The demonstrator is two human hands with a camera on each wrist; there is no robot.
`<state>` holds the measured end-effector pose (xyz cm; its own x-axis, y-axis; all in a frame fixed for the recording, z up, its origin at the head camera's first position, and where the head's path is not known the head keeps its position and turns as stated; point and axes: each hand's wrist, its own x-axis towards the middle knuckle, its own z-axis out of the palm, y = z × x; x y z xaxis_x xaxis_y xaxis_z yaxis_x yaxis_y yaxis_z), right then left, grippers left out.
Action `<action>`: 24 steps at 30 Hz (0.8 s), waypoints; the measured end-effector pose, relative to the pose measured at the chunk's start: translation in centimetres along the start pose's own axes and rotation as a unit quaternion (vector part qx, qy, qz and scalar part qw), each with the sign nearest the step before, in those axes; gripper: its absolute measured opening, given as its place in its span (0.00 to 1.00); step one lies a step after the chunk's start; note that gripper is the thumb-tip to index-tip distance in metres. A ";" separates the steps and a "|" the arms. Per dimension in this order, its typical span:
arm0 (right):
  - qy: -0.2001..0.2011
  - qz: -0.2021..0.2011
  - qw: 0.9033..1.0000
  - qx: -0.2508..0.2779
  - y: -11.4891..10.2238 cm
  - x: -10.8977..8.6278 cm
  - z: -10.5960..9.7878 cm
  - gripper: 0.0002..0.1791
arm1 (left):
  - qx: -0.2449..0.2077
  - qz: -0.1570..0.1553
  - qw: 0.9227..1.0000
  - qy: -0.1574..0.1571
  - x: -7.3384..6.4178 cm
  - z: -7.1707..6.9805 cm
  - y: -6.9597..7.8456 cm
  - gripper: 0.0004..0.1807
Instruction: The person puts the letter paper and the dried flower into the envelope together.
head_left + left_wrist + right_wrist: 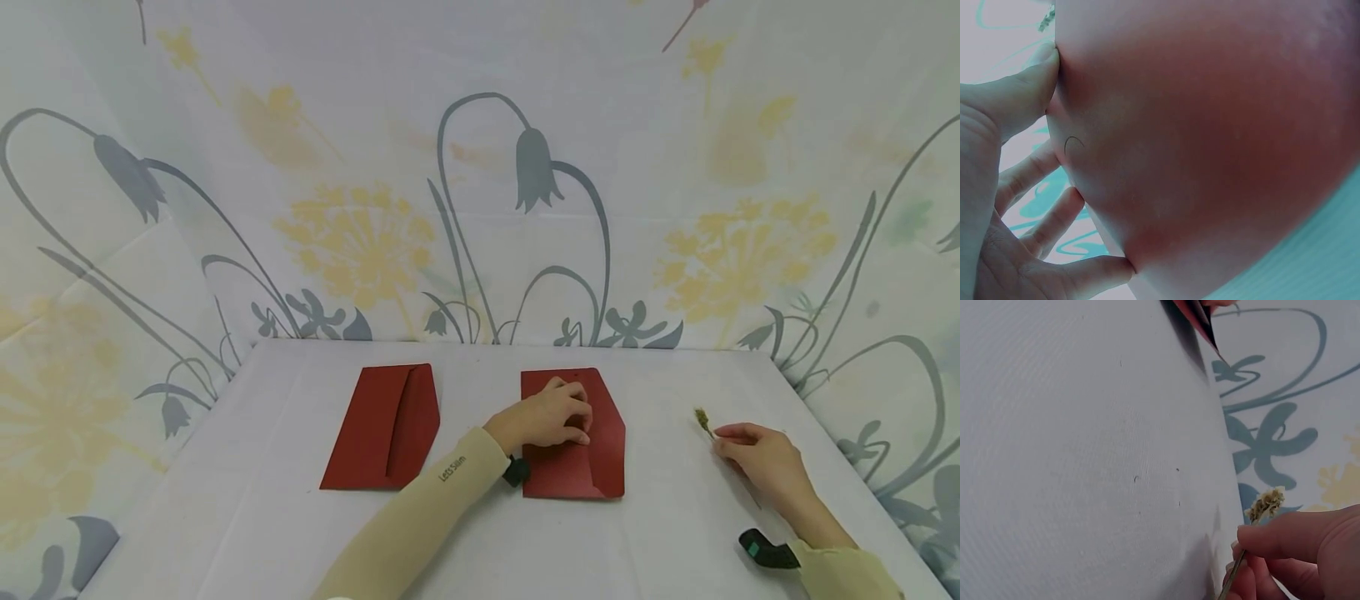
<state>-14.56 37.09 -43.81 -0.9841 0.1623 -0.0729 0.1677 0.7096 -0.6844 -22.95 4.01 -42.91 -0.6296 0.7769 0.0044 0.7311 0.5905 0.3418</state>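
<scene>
In the head view, a red envelope (607, 454) lies with its flap toward the right. My left hand (551, 414) is over it, fingers spread and fingertips touching the red paper (1197, 144), which fills most of the left wrist view. Right of the envelope, my right hand (768, 464) pinches a small dried flower sprig (702, 419) by its thin stem, between thumb and fingers. In the right wrist view the pale, crumbly flower head (1266, 503) sticks out past the thumb. Part of the stem is hidden by the fingers.
A second red envelope (367, 425) lies on the left, its flap also toward the right. Both rest on a white-covered table (262, 467). Behind it hangs a floral-patterned cloth (480, 250). A black wrist device (767, 550) shows at the right sleeve.
</scene>
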 end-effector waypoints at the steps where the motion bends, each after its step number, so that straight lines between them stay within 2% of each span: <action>1: 0.000 -0.001 1.000 0.000 -0.1 0.0 0.0 0.24 | -0.001 0.000 1.000 0.000 0.0 0.0 0.0 0.06; 6: -0.017 -0.008 1.000 0.009 -0.9 0.1 0.2 0.24 | 0.001 0.000 1.000 0.000 0.0 0.0 0.0 0.07; 18: -0.076 -0.040 0.994 0.074 -3.3 -0.1 1.0 0.24 | 0.005 0.006 1.000 -0.003 0.1 0.2 0.0 0.06; 24: -0.111 -0.027 0.988 0.106 -4.8 -0.2 1.6 0.25 | 0.007 0.014 1.000 0.004 0.1 0.3 -0.1 0.06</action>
<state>-15.28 32.58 -41.69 -0.9838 -0.0429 -0.1741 0.1222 0.5501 -0.8261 -22.99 4.06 -43.27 -0.6103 0.7919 0.0216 0.7523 0.5708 0.3288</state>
